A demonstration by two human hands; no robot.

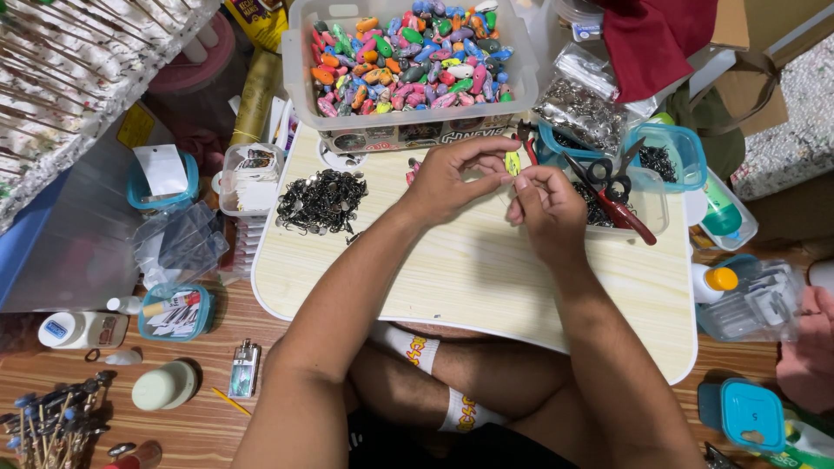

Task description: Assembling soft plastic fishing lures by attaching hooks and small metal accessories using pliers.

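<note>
My left hand (453, 178) and my right hand (546, 207) meet over a pale wooden lap table (452, 278). Together their fingertips pinch a small yellow-green lure body (512, 162). A clear bin (408, 61) full of many-coloured lure bodies stands just beyond my hands. A heap of black metal hooks (321, 201) lies on the table to the left of my left hand. Right of my right hand, red-handled pliers (618, 208) and black scissors (618, 169) rest on a clear tub of dark hooks (647, 201).
A bag of metal rings (584, 108) and a blue-rimmed tub (673, 156) sit at the back right. Small containers, bottles and a lighter (244, 368) lie on the wooden floor (208, 417). Another person's hand (808, 352) shows at the right edge.
</note>
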